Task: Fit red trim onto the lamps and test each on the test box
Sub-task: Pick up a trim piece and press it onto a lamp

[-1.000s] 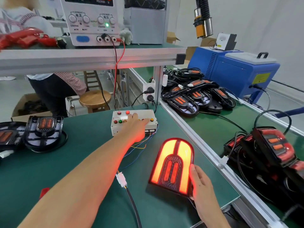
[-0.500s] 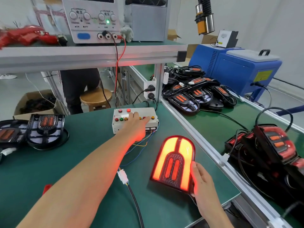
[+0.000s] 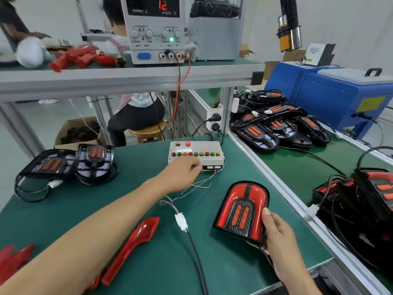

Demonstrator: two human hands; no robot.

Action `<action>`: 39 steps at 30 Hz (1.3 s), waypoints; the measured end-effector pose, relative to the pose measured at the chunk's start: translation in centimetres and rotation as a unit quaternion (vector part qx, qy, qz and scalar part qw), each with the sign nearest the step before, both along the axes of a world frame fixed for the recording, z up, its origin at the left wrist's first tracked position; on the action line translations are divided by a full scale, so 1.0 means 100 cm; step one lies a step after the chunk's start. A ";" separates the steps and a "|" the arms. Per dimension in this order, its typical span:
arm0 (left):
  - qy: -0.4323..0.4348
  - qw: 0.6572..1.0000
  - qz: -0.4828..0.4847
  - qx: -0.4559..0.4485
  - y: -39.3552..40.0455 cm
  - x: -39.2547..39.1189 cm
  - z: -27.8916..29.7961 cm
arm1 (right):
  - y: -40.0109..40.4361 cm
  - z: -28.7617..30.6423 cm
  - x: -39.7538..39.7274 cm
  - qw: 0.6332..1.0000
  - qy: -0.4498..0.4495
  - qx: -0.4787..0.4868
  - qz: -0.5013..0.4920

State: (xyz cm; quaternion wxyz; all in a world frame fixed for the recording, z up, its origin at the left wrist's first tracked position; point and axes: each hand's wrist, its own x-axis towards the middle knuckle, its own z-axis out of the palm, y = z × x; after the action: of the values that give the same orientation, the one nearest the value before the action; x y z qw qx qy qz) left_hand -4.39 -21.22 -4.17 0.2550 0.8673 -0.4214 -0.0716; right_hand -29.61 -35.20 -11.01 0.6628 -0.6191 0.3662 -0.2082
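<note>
Fingers of the right hand (image 3: 278, 235) gripped the arched red-trimmed black lamp's (image 3: 241, 210) near right edge, long axis pointing away. Farther off, the left hand (image 3: 180, 174), seemingly loosely curled, hovered just before the white button-studded test box (image 3: 196, 153).

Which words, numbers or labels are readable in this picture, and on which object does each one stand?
"12." in red digits: display of the power supply on the shelf.
"A" and "V": beside that display, faint.
"+" and "-": under its knobs.
Small print around the knobs: too blurred to read.
Yellow label on the blue machine: too small to read.
White label on the test box: unreadable.
Lamp: no text visible.
</note>
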 end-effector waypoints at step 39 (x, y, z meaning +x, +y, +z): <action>-0.382 0.835 -0.347 0.190 0.085 -0.022 -0.005 | 0.093 0.035 0.043 0.721 0.079 -0.633 0.270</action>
State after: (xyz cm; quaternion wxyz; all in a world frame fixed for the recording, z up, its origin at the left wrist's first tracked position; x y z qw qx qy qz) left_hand -6.61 -12.71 -4.69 -0.1380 0.6542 -0.7364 0.1030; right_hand -25.30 -25.87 -7.49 0.1133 -0.9814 0.0171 -0.1542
